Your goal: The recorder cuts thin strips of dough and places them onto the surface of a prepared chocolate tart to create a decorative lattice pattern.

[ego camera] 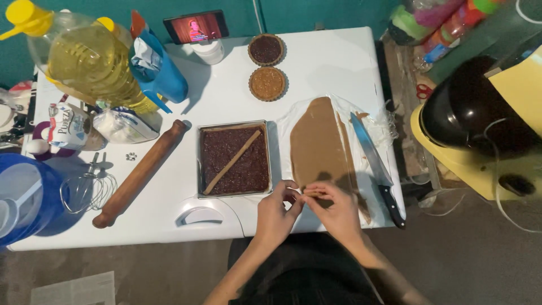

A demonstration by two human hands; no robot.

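Hands meet at the near end of the rolled dough sheet (319, 144) on the desk (226, 85); left hand (275, 214) and right hand (337, 210) each pinch a thin dough strip (314, 192); one strip already crosses the filled square tin (235, 159), most lattice undone.

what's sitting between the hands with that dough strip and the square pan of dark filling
Nothing visible. Both hands, left hand and right hand, pinch a dough strip just right of the pan; only bare white table lies between.

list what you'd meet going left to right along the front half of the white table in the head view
whisk → wooden rolling pin → square pan of dark filling → left hand → right hand → knife
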